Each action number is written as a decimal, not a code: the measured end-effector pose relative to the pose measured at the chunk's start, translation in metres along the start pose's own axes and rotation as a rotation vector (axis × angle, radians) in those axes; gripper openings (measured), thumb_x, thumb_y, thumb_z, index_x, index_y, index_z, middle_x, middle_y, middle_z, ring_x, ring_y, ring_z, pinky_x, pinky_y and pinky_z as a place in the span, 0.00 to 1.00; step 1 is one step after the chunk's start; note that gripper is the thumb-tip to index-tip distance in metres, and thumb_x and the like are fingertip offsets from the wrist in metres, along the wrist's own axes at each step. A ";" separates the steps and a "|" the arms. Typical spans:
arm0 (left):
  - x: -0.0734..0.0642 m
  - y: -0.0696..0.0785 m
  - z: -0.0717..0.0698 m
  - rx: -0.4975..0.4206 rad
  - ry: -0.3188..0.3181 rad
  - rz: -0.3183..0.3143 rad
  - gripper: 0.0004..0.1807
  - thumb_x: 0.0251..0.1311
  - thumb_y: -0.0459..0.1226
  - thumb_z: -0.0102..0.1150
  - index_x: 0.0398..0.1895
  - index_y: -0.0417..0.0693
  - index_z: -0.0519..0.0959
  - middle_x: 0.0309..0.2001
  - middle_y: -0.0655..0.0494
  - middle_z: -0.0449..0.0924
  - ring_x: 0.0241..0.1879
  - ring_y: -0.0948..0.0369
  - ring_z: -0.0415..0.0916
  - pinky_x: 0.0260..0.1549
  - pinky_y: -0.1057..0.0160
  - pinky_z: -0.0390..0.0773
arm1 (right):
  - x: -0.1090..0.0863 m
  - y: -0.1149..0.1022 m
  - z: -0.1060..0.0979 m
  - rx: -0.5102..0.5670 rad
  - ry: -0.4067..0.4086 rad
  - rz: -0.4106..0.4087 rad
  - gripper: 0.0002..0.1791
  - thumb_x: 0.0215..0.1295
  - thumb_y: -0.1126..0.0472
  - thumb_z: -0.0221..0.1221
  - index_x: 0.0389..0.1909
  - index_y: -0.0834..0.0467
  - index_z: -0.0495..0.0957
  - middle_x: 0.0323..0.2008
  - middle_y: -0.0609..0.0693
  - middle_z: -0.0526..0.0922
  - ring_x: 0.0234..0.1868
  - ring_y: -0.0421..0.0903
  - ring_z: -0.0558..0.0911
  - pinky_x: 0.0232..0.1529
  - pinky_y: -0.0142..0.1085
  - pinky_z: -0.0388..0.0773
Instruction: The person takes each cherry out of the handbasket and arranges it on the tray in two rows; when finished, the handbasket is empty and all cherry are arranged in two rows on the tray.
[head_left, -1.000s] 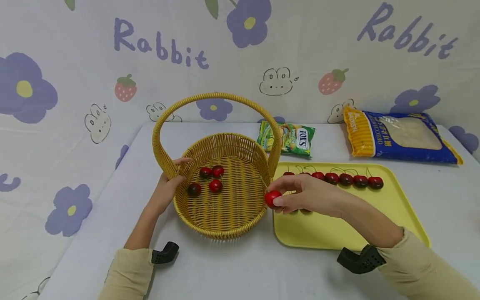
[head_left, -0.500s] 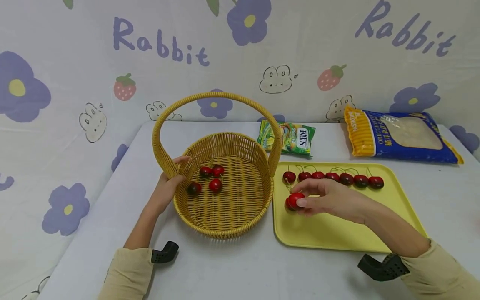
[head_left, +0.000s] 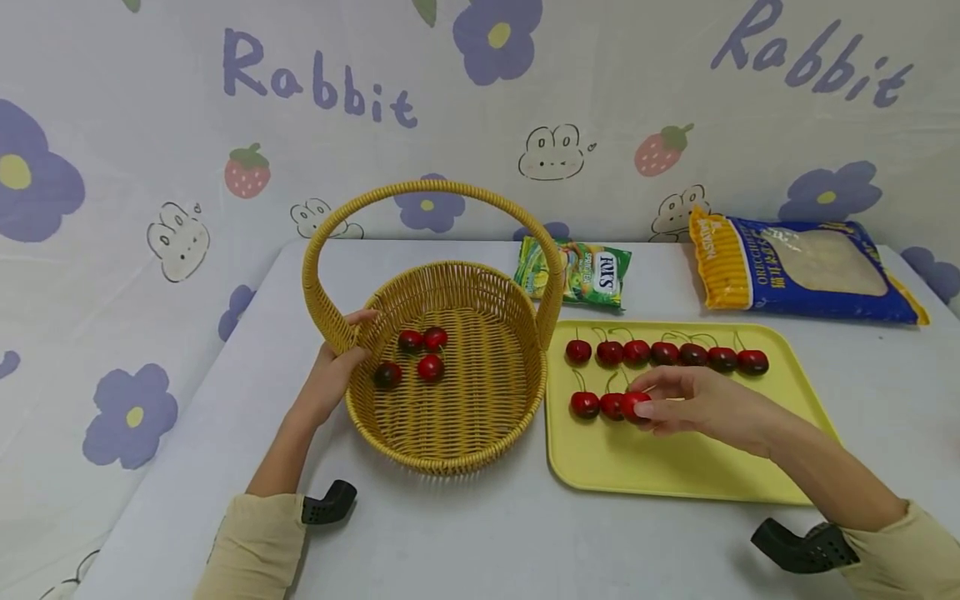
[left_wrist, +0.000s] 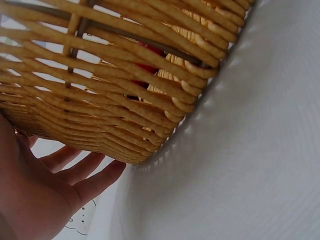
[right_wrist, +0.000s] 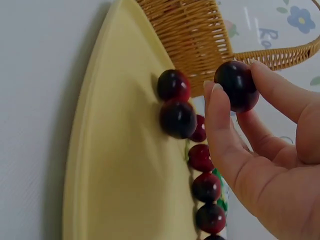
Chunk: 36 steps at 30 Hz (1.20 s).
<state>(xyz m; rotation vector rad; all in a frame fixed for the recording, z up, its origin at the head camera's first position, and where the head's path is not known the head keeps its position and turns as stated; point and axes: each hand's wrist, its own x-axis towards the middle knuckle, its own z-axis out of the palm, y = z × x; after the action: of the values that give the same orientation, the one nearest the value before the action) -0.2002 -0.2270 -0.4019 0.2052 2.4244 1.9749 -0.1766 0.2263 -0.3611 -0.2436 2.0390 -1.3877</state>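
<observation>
My left hand [head_left: 330,385] holds the yellow wicker basket [head_left: 446,462] by its left side, where the handle [head_left: 433,187] meets the rim. In the left wrist view the fingers [left_wrist: 102,180] lie against the woven wall. Several dark red cherries [head_left: 431,367] sit in the basket's left part. Between thumb and fingers, my right hand [head_left: 701,406] pinches a cherry [right_wrist: 236,86] by its sides. It is over the yellow tray [head_left: 675,462], just right of two cherries [head_left: 585,405] in the nearer row. A farther row of stemmed cherries [head_left: 664,354] lines the tray's back.
A green candy bag [head_left: 573,273] lies behind the basket and tray. At the back right is a blue and yellow pasta bag [head_left: 810,268]. The white table [head_left: 465,542] meets a printed cloth [head_left: 450,100] at the back.
My right hand has carried the cherry rightward from the basket's rim to the tray's nearer row, uncovering the two cherries there. My left hand has stayed at the basket.
</observation>
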 end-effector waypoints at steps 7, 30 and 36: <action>0.001 0.000 -0.001 0.009 0.011 0.008 0.28 0.61 0.25 0.39 0.67 0.39 0.62 0.70 0.44 0.54 0.70 0.49 0.49 0.65 0.45 0.49 | 0.000 0.012 -0.006 0.034 0.058 0.041 0.30 0.62 0.54 0.62 0.57 0.71 0.68 0.42 0.58 0.76 0.43 0.49 0.80 0.45 0.39 0.78; 0.000 -0.001 0.001 0.017 0.011 0.004 0.27 0.61 0.25 0.38 0.67 0.39 0.62 0.70 0.43 0.54 0.70 0.49 0.49 0.65 0.45 0.49 | 0.012 0.017 0.003 -0.240 0.214 0.120 0.27 0.60 0.49 0.63 0.51 0.67 0.75 0.38 0.52 0.80 0.34 0.45 0.79 0.37 0.34 0.79; 0.000 -0.001 0.001 0.020 0.015 -0.003 0.27 0.61 0.25 0.39 0.66 0.39 0.62 0.70 0.43 0.54 0.70 0.49 0.49 0.65 0.46 0.49 | 0.013 0.019 0.003 -0.299 0.239 0.115 0.27 0.60 0.47 0.63 0.50 0.66 0.77 0.37 0.51 0.80 0.33 0.45 0.79 0.36 0.35 0.78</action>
<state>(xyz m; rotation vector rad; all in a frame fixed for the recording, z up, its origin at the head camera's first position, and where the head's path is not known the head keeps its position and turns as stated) -0.2006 -0.2264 -0.4027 0.1881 2.4524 1.9591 -0.1815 0.2257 -0.3838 -0.0879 2.4187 -1.0813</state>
